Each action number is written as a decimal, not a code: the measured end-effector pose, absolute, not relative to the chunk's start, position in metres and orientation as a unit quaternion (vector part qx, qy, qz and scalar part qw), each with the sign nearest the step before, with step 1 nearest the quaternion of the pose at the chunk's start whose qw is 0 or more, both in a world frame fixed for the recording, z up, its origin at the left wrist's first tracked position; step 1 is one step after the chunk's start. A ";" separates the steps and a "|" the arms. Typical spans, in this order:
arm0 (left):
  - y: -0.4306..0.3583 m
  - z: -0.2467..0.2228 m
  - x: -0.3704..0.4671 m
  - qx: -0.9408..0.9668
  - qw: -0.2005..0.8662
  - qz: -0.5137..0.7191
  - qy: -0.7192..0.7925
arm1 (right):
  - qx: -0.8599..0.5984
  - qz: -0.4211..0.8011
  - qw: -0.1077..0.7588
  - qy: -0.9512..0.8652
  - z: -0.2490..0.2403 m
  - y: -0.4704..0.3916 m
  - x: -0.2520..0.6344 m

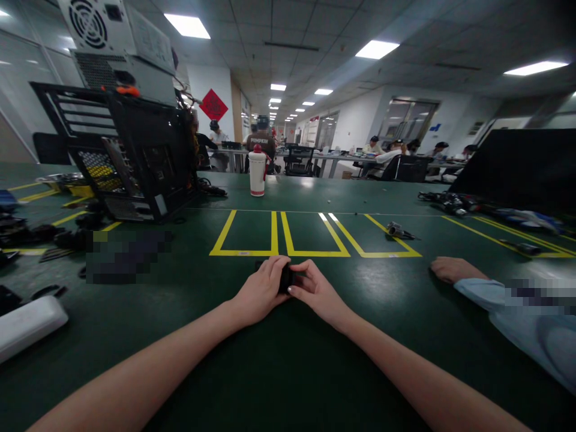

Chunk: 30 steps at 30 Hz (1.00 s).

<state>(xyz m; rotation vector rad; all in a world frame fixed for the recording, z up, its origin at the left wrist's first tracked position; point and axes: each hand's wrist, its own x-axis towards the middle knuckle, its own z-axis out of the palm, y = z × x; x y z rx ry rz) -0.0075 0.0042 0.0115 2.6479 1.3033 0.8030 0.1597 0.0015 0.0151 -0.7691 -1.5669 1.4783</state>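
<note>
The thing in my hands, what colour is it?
The held object looks black; head view shows it best.

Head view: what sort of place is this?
Probably a shared workshop or electronics lab in an open office: an open computer case stands on a green bench marked with yellow tape, and people in caps sit at desks behind.

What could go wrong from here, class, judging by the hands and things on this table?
The small black object, held between the left hand and right hand, might slip. The metal boxes stacked on the black frame could topple if bumped. The upright white cup might tip if knocked.
</note>
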 end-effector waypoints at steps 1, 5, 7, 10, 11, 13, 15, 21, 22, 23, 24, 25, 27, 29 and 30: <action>0.004 0.012 -0.008 0.864 0.043 0.261 0.428 | -0.310 0.584 0.415 -0.625 0.015 0.001 0.160; 0.004 0.013 -0.007 0.863 0.043 0.267 0.428 | -0.340 0.548 0.429 -0.632 0.012 0.001 0.158; 0.004 0.013 -0.007 0.864 0.039 0.271 0.423 | -0.345 0.529 0.438 -0.639 0.012 0.002 0.157; 0.004 0.015 -0.006 0.866 0.042 0.266 0.421 | -0.348 0.514 0.433 -0.654 0.015 0.002 0.157; 0.003 0.015 -0.007 0.866 0.046 0.264 0.421 | -0.347 0.513 0.428 -0.658 0.016 0.002 0.157; 0.003 0.015 -0.007 0.865 0.051 0.261 0.425 | -0.340 0.525 0.416 -0.660 0.018 0.002 0.158; 0.003 0.015 -0.008 0.864 0.053 0.259 0.430 | -0.326 0.547 0.408 -0.655 0.019 0.001 0.159; 0.005 0.010 -0.008 0.864 0.039 0.261 0.428 | -0.329 0.553 0.417 -0.642 0.015 0.001 0.159; 0.006 0.009 -0.008 0.865 0.036 0.263 0.427 | -0.334 0.544 0.421 -0.644 0.014 0.002 0.159; 0.006 0.009 -0.007 0.865 0.033 0.263 0.426 | -0.337 0.537 0.425 -0.646 0.013 0.003 0.159; 0.006 0.009 -0.007 0.865 0.030 0.264 0.425 | -0.338 0.533 0.425 -0.648 0.013 0.003 0.159; 0.007 0.010 -0.006 0.866 0.028 0.266 0.423 | -0.339 0.530 0.425 -0.651 0.014 0.004 0.159; 0.006 0.011 -0.006 0.867 0.030 0.269 0.418 | -0.341 0.528 0.422 -0.653 0.016 0.004 0.159; 0.006 0.012 -0.005 0.867 0.035 0.271 0.417 | -0.344 0.532 0.416 -0.652 0.018 0.004 0.159; 0.005 0.012 -0.006 0.866 0.039 0.270 0.418 | -0.344 0.539 0.412 -0.649 0.019 0.004 0.159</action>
